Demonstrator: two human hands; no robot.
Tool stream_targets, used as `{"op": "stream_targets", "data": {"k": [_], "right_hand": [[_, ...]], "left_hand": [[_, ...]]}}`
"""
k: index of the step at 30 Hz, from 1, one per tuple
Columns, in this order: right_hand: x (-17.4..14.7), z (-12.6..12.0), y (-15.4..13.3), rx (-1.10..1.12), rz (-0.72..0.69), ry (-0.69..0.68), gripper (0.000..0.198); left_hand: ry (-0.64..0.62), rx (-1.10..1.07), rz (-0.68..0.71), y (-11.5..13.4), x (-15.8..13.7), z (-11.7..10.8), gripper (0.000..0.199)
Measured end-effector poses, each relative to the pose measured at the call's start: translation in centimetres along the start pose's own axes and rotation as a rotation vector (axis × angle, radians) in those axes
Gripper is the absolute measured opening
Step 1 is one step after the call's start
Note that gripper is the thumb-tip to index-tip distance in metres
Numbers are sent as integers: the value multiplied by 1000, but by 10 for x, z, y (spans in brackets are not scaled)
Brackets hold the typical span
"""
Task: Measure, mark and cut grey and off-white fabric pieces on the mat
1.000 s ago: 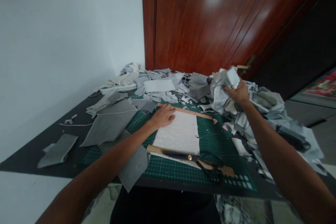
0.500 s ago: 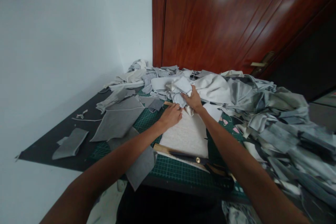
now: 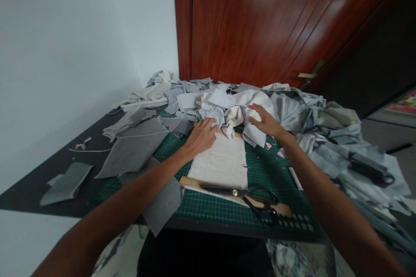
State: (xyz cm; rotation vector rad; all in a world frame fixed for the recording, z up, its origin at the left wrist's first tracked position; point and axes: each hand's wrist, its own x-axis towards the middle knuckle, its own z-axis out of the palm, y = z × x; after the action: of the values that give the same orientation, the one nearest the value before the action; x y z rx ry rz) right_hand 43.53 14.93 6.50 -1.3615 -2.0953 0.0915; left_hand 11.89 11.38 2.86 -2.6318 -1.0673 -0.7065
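A cream rectangle of fabric (image 3: 219, 160) lies flat on the green cutting mat (image 3: 268, 169). My left hand (image 3: 202, 136) rests at its far left corner, fingers stretched forward and slightly spread against a pale grey scrap (image 3: 214, 114). To the right, my right hand (image 3: 265, 122) is raised over the cloth heap, thumb and fingers apart, beside a small white piece of cloth (image 3: 255, 135). A crumpled cream scrap (image 3: 233, 120) sits between the two hands. Black-handled scissors (image 3: 235, 192) lie across a wooden ruler (image 3: 190, 181) at the fabric's near edge.
Grey and white cloth scraps (image 3: 289, 110) are heaped along the back and right of the table. Grey cut pieces (image 3: 133, 149) and a folded grey piece (image 3: 66, 184) lie on the left. Small pink bits (image 3: 281, 154) dot the mat. A wooden door (image 3: 240, 26) stands behind.
My right hand has let go of the bunched scraps and moved right, its fingers opening. The scraps now lie beyond the cream fabric. The view has shifted, showing more of the scissors.
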Motion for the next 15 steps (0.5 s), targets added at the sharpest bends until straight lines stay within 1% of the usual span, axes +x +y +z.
{"op": "stream_targets", "data": {"k": [4, 7, 9, 12, 13, 14, 15], "right_hand": [[-35, -22, 14, -82, -8, 59, 55], [-57, -35, 12, -72, -11, 131, 44], [-72, -47, 0, -54, -29, 158, 37], [-92, -75, -28, -42, -70, 220, 25], [-99, -86, -37, -57, -64, 257, 23], [-105, -97, -44, -98, -16, 340, 25], [-110, -106, -49, -140, 26, 394, 26]], "left_hand": [[58, -24, -15, -5, 0, 1, 30], [76, -25, -17, -11, 0, 2, 29], [84, -35, -24, -16, 0, 2, 29], [87, -59, -39, -24, 0, 2, 30], [87, -66, -46, -26, -1, 2, 30], [88, -71, -54, -28, -1, 2, 31], [88, -75, -64, -29, -1, 2, 31]]}}
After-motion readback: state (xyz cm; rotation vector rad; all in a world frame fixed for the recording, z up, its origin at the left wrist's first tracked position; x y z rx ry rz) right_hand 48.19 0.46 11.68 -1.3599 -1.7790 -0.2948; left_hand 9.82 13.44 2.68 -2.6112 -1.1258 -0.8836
